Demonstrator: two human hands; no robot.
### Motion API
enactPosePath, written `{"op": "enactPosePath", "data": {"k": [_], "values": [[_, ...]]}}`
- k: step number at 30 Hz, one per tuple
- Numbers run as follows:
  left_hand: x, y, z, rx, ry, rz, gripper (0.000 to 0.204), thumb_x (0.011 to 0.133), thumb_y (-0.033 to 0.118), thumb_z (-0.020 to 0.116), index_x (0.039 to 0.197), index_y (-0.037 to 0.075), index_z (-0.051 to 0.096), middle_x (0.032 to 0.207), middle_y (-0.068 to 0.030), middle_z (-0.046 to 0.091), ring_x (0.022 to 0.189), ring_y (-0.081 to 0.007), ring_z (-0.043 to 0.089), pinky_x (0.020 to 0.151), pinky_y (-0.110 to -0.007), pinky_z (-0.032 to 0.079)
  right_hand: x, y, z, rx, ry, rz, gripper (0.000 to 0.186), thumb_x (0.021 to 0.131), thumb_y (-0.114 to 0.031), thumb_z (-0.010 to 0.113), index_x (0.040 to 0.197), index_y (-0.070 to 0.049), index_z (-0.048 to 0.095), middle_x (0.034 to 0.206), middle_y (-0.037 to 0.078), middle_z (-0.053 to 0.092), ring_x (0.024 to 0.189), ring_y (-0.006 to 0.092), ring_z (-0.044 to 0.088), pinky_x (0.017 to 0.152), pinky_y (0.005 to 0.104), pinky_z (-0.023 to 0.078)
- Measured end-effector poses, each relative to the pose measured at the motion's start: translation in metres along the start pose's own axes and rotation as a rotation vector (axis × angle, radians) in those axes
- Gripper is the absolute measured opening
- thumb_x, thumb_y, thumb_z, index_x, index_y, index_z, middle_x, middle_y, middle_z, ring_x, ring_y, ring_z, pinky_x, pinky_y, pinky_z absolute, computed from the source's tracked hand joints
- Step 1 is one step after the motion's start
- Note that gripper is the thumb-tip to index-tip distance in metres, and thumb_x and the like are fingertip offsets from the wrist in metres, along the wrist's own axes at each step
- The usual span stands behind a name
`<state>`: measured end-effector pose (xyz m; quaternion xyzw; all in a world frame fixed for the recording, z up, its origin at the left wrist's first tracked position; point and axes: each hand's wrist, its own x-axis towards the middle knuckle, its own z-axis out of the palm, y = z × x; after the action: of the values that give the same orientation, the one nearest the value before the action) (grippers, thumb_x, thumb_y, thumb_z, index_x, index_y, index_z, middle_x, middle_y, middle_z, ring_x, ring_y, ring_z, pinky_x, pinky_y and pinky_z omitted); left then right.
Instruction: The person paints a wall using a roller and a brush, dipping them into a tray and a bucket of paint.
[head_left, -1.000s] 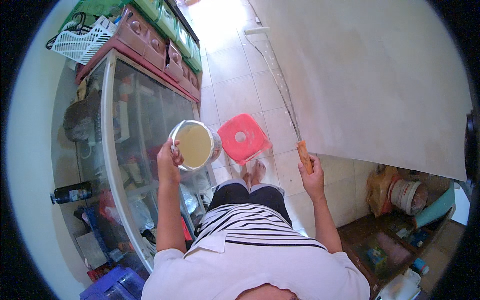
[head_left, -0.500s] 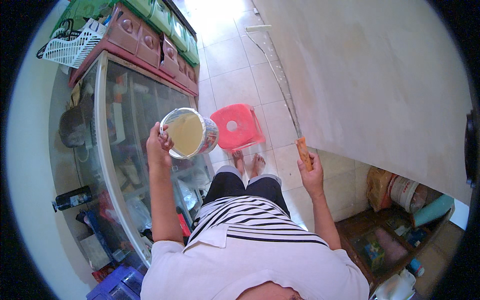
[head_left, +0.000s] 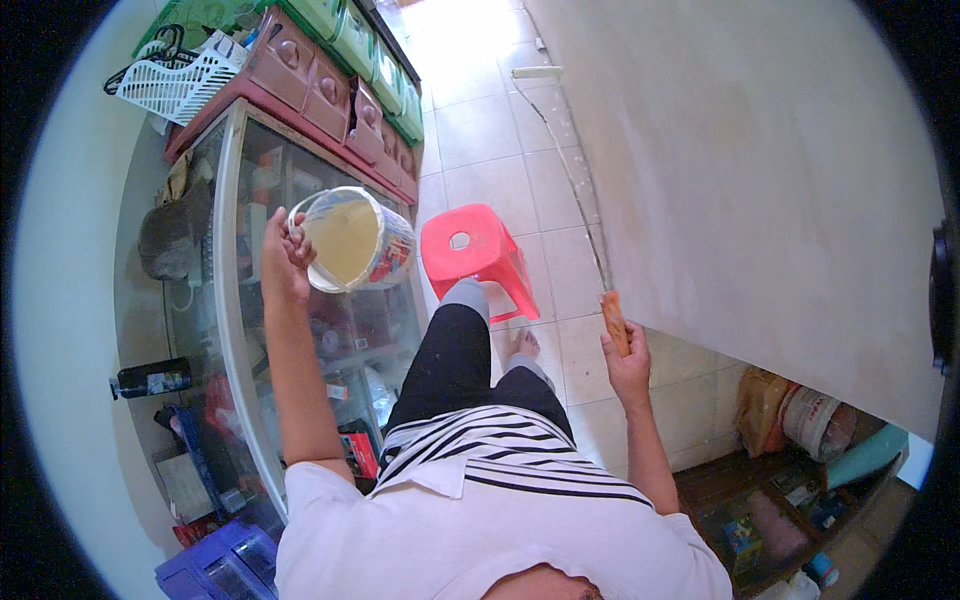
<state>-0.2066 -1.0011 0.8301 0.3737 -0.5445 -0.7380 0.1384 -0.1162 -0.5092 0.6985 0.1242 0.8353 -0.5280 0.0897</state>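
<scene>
My left hand (head_left: 290, 248) is closed on the handle side of a white paint bucket (head_left: 397, 250), held tilted toward me in front of the glass cabinet. Pale yellow paint (head_left: 345, 243) shows inside it. My right hand (head_left: 628, 362) is wrapped round the orange grip of a long paint roller (head_left: 615, 322). The roller's thin rod runs forward beside the pale wall panel, ending at the white roller head (head_left: 537, 72). A red plastic stool (head_left: 478, 242) stands on the floor ahead of me, between bucket and roller. My left knee is raised against its near side; that foot is hidden.
A glass-fronted cabinet (head_left: 300, 240) packed with goods lines the left side, with pink drawers (head_left: 325, 100) and a white basket (head_left: 180, 85) above. The large pale panel (head_left: 760, 190) fills the right. Behind its lower edge lie a brown shelf (head_left: 720, 510) and a white tub (head_left: 808, 418).
My left leg has lifted from the floor toward the stool. The bucket and my left hand have moved left and slightly forward; my right hand with the roller sits a little nearer.
</scene>
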Motion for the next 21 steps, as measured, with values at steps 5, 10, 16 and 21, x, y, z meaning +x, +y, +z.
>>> {"op": "enactPosePath", "data": {"k": [5, 10, 16, 21], "values": [[0.004, 0.012, -0.008, 0.006, 0.034, 0.037, 0.035, 0.092, 0.038, 0.057, 0.099, 0.003, 0.056, 0.060, 0.0068, 0.036, 0.048, -0.0043, 0.036, 0.047, -0.021, 0.028, -0.017, 0.004, 0.008, 0.011, 0.007, -0.072, 0.040, 0.087, -0.025, 0.069, 0.115, -0.002, 0.052, 0.097, 0.013, 0.066, 0.088, 0.0209, 0.064, 0.078, 0.0343, 0.050], [0.005, 0.017, -0.002, -0.008, 0.031, 0.070, 0.036, 0.092, 0.037, 0.056, 0.098, 0.002, 0.056, 0.060, 0.0061, 0.037, 0.048, -0.0046, 0.036, 0.048, -0.021, 0.029, -0.013, -0.006, 0.004, -0.014, 0.025, -0.085, 0.040, 0.088, -0.026, 0.069, 0.114, -0.002, 0.052, 0.096, 0.013, 0.066, 0.087, 0.0208, 0.064, 0.077, 0.0339, 0.050], [0.003, -0.007, 0.006, -0.034, -0.009, 0.002, 0.037, 0.091, 0.037, 0.058, 0.098, 0.001, 0.055, 0.061, 0.0056, 0.037, 0.048, -0.0046, 0.037, 0.047, -0.021, 0.029, -0.005, -0.001, 0.000, 0.006, 0.045, -0.079, 0.039, 0.088, -0.025, 0.069, 0.114, -0.002, 0.053, 0.094, 0.013, 0.066, 0.085, 0.0200, 0.064, 0.076, 0.0334, 0.050], [0.011, -0.016, 0.009, -0.054, -0.057, -0.040, 0.038, 0.090, 0.039, 0.059, 0.097, 0.002, 0.056, 0.061, 0.0060, 0.037, 0.048, -0.0042, 0.036, 0.045, -0.020, 0.027, 0.006, -0.004, -0.003, 0.055, 0.027, -0.075, 0.038, 0.088, -0.025, 0.069, 0.114, -0.002, 0.053, 0.093, 0.012, 0.066, 0.085, 0.0199, 0.064, 0.075, 0.0338, 0.050]]}}
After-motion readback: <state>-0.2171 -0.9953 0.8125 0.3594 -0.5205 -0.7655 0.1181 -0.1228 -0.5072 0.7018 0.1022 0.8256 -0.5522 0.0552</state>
